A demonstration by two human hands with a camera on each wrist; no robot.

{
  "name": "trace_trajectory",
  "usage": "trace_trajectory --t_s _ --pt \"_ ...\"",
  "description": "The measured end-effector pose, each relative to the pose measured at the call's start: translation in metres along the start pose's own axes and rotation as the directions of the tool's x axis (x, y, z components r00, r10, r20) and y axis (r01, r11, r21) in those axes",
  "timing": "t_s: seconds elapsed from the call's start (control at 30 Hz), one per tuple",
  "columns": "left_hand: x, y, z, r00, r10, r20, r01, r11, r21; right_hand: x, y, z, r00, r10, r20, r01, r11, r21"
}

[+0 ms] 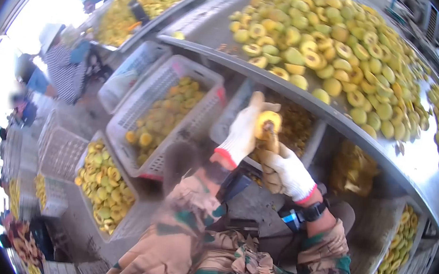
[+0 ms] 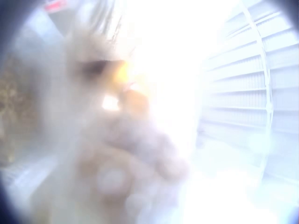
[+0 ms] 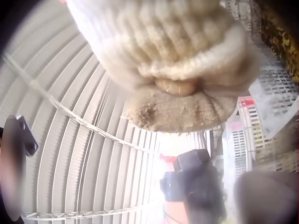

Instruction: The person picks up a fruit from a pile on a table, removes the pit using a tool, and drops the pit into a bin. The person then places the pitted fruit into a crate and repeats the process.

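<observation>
Both hands wear white knitted gloves with tan palms. In the head view the left hand holds a yellow fruit piece at its inner side, a brown hollow facing up. Just below and to the right, the right hand is curled with its fingers close to the fruit. A smooth tan end of a handle-like piece pokes out of the right glove in the right wrist view; the rest is hidden. Blur covers the left wrist view, where a yellow patch shows near the left hand's fingers.
A metal table heaped with halved yellow-green fruit runs across the front. Below the hands a bin holds brown scraps. Fruit crates stand left, including a white crate, and another crate at right. Other people are at far left.
</observation>
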State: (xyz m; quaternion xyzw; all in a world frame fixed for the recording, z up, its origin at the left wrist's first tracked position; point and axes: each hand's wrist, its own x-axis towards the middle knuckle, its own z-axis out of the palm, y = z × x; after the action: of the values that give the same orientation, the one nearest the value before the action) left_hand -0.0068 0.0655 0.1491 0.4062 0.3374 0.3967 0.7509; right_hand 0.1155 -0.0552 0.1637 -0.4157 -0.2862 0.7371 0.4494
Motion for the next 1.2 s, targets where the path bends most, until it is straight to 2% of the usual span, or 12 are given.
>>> trace_trajectory --t_s 0.13,0.27,0.37,0.47,0.57,0.7,0.9,1.0,1.1,1.13,1.17,1.2 --pt "-0.016 0.001 0.03 0.944 -0.034 -0.328 0.063 0.995 0.078 0.003 0.011 0.001 0.993 -0.024 -0.114 -0.005 0.97 -0.244" --pt "-0.016 -0.005 0.029 0.952 0.117 -0.283 -0.069 0.982 0.176 0.005 0.011 0.004 0.964 -0.168 -0.206 0.006 0.79 -0.613" --pt "-0.015 -0.005 0.028 0.954 0.136 -0.266 -0.082 0.975 0.204 0.003 0.009 -0.003 0.996 0.053 -0.068 -0.067 0.974 -0.216" --pt "-0.015 -0.006 0.027 0.953 0.145 -0.265 -0.098 0.978 0.183 0.001 0.008 -0.003 0.996 0.074 -0.039 -0.079 0.986 -0.148" --pt "-0.016 -0.009 0.025 0.953 0.178 -0.243 -0.13 0.971 0.202 0.011 0.02 0.001 0.95 -0.229 -0.21 0.018 0.716 -0.698" --pt "-0.01 -0.009 0.012 0.988 0.052 -0.143 -0.025 0.983 0.18 -0.003 0.004 -0.005 0.994 0.108 0.036 -0.106 0.993 -0.058" --pt "-0.016 -0.012 0.015 0.974 0.115 -0.194 -0.07 0.973 0.221 0.007 0.027 -0.001 0.965 -0.196 -0.175 0.092 0.875 -0.476" --pt "-0.017 -0.005 0.019 0.993 -0.064 -0.104 0.067 0.997 0.025 -0.008 0.003 0.0 0.99 0.106 0.095 -0.114 0.99 0.082" --pt "-0.01 -0.017 0.011 0.991 0.049 -0.122 -0.031 0.989 0.147 -0.008 0.001 0.003 0.994 0.105 -0.04 -0.11 0.978 -0.179" --pt "-0.011 -0.017 0.013 0.977 0.135 -0.165 -0.098 0.971 0.218 -0.001 0.01 0.007 0.985 -0.071 -0.155 -0.01 0.884 -0.468" --pt "-0.012 -0.017 0.015 0.954 0.22 -0.206 -0.154 0.943 0.294 0.001 0.014 0.009 0.985 -0.047 -0.163 -0.023 0.915 -0.403" --pt "-0.014 -0.017 0.009 0.987 0.101 -0.128 -0.077 0.981 0.18 0.0 0.012 0.01 0.981 -0.017 -0.193 -0.049 0.942 -0.333"
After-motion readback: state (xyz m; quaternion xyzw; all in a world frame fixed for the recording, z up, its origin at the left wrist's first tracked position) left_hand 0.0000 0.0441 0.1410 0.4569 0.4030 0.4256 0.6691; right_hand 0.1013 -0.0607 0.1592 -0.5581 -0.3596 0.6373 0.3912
